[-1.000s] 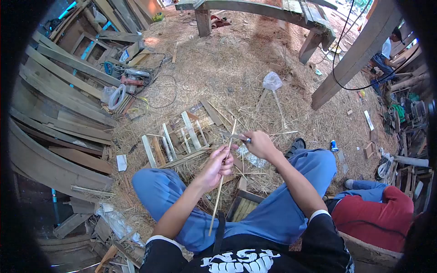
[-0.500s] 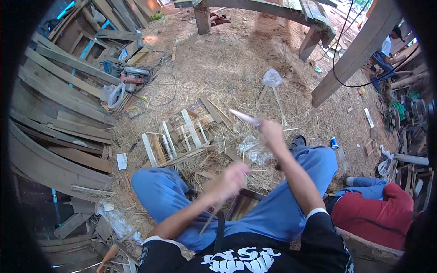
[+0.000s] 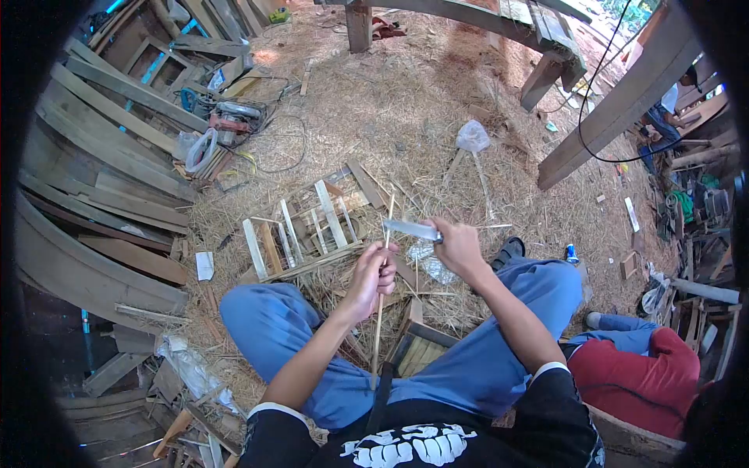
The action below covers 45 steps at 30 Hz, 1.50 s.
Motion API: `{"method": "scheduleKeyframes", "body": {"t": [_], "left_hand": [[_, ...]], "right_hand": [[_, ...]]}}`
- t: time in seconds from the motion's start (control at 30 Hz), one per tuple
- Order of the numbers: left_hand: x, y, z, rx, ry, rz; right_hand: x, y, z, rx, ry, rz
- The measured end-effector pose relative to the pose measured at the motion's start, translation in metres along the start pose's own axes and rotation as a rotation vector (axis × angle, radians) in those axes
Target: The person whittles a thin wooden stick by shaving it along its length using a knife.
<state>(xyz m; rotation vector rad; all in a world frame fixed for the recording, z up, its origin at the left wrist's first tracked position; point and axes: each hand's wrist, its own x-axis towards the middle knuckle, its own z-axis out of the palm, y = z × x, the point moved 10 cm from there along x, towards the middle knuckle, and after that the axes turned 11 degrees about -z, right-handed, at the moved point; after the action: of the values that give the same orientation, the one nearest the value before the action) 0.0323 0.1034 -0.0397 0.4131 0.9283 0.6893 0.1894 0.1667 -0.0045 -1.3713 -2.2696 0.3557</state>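
Note:
Seated with legs folded, I hold a thin wooden stick upright in my left hand, the fingers wrapped round it below its top end. My right hand grips the handle of a knife. Its blade points left and meets or crosses the stick just above my left fist; whether it cuts in, I cannot tell. Between my legs is a wooden box, partly hidden by my thigh. Ahead of my left knee lies a slatted wooden frame.
Wood shavings cover the floor. A power saw with a cord and stacked planks are at left. A bench stands ahead, a post at right. A person in red lies near my right knee; another person is farther back.
The knife has swung down and left, from pointing up and away to lying across the stick. My left hand, blurred before, has risen slightly and now shows steady round the stick.

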Motion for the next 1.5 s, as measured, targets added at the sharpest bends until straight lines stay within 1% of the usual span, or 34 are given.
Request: {"method": "scheduleKeyframes", "body": {"t": [0.1,0.23,0.3,0.43,0.53,0.63,0.73,0.83,0.9,0.93,1.0,1.03,1.07,1.13,1.17,1.2,1.3,1.33,1.43,1.47,1.5], "left_hand": [[0.005,-0.006,0.000,-0.020,0.001,0.014],[-0.004,-0.008,0.015,0.133,0.068,-0.045],[-0.004,-0.012,0.013,0.185,0.116,-0.044],[0.005,-0.023,0.015,0.236,0.053,-0.042],[0.004,-0.023,0.017,0.275,0.048,0.030],[-0.011,-0.022,0.018,0.302,0.157,0.121],[-0.009,-0.018,0.019,0.257,0.136,0.064],[-0.007,-0.013,0.016,0.221,0.135,0.052],[-0.012,-0.006,0.009,0.209,0.132,0.050],[-0.014,-0.003,0.007,0.244,0.116,0.085],[-0.018,-0.012,-0.004,0.126,0.060,-0.023],[-0.018,-0.013,-0.005,0.065,0.029,-0.073],[-0.016,-0.004,-0.008,0.110,0.086,-0.010],[-0.011,0.007,-0.010,0.036,0.069,0.029],[-0.011,0.011,-0.012,0.009,0.063,0.045],[-0.010,0.008,-0.012,0.011,0.075,0.015],[-0.010,-0.007,-0.007,0.127,0.085,-0.038],[-0.010,-0.013,-0.004,0.173,0.053,-0.065],[-0.017,-0.014,0.008,0.332,0.079,0.025],[-0.021,-0.012,0.010,0.338,0.089,0.035],[-0.021,-0.011,0.008,0.423,0.113,0.090]], "right_hand": [[-0.002,-0.018,0.014,0.020,-0.102,-0.030],[-0.001,-0.029,0.014,0.130,-0.062,-0.042],[-0.002,-0.035,0.015,0.112,-0.091,-0.057],[-0.005,-0.038,0.023,0.121,-0.169,-0.076],[-0.006,-0.034,0.023,0.047,-0.124,-0.066],[-0.004,-0.020,0.029,-0.015,-0.113,-0.077],[0.000,-0.006,0.025,-0.081,-0.079,-0.029],[0.009,0.032,0.008,-0.105,0.032,0.048],[0.010,0.063,0.002,-0.257,0.115,0.001],[0.010,0.081,-0.008,-0.292,0.116,0.072],[0.008,0.104,-0.023,-0.358,0.117,0.221],[0.011,0.088,-0.029,-0.334,0.133,0.178],[0.008,0.069,-0.033,-0.313,0.143,0.131],[0.001,0.038,-0.027,-0.256,0.159,0.036],[0.000,0.028,-0.013,-0.195,0.092,0.006],[0.000,0.017,-0.004,-0.162,0.053,-0.026],[0.005,-0.012,0.011,-0.097,-0.008,-0.075],[0.007,-0.019,0.011,-0.083,-0.019,-0.089],[0.013,-0.031,0.006,-0.083,-0.053,-0.125],[0.015,-0.025,0.004,-0.112,-0.037,-0.099],[0.016,-0.014,0.000,-0.142,-0.021,-0.074]]}}
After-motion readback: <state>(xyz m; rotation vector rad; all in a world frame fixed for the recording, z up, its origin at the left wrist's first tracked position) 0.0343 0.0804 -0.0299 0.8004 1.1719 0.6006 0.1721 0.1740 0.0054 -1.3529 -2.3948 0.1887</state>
